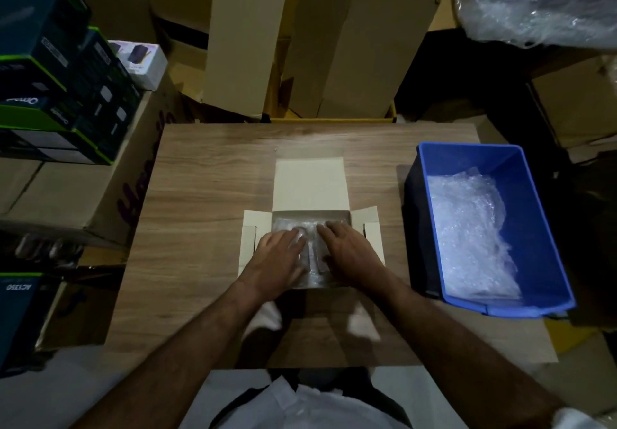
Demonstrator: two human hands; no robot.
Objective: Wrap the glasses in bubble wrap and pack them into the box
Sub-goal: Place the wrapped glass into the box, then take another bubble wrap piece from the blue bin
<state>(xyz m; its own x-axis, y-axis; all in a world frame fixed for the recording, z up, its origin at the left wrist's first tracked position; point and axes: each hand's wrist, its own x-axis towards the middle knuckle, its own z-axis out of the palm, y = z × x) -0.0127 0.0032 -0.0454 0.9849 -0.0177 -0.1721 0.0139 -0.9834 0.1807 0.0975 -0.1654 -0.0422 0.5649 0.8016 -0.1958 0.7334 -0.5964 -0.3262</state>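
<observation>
Bubble-wrapped glasses lying inside the open white box, long axis running left to right; left hand and right hand flat-fingered, pressing down, gripping nothing; equally near.

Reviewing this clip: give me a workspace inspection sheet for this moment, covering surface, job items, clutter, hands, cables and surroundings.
Surface: wooden table, woodgrain top.
Job's things: small open box, lid flap laid back, side flaps spread; bubble-wrapped bundle lies inside it; the glasses themselves cannot be made out through the wrap.
Clutter: blue bin at the table's right edge, holding loose bubble wrap.
Hands: left hand and right hand both rest flat on the bundle, fingers extended, pressing it down.
Cables: nothing seen.
Surroundings: cardboard cartons behind the table; stacked dark retail boxes at left; plastic-wrapped item upper right.
</observation>
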